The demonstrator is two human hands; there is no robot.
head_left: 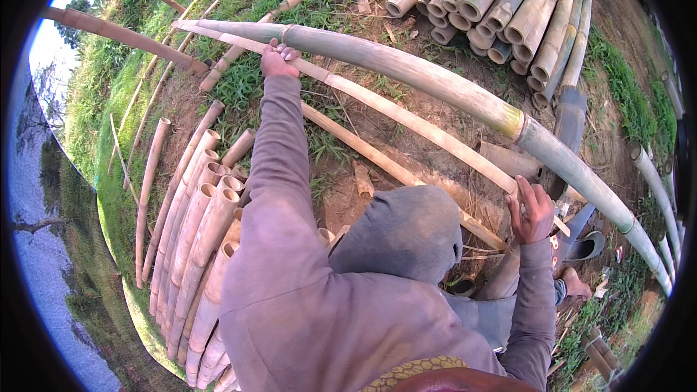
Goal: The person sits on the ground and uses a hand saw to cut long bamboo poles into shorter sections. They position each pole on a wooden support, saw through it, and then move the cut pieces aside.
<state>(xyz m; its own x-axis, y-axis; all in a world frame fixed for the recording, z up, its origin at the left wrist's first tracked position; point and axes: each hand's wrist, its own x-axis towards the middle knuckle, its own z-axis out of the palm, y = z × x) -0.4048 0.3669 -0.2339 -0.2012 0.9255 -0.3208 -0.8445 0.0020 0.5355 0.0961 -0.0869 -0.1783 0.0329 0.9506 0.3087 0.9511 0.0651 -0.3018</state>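
Note:
A long, pale bamboo strip (406, 118) slants across the view, from the far left to beside my right knee. My left hand (279, 60), arm stretched far out, is closed around the strip toward its far end. Fingers bent, my right hand (532, 210) grips the strip close to its near end, a short bit of which shows past the hand. Just beyond the strip lies a thick round bamboo pole (450, 94), meeting it at the far left tip. A second split strip (370, 151) lies on the ground on the near side.
Cut bamboo poles (508, 7) are stacked at the far right; another pile (192, 247) lies at the left. A saw-like blade (576, 226) and a bare foot (577, 284) are by my right hand. Grassy slope (116, 94) rises at the left, crossed by a brown beam (131, 38).

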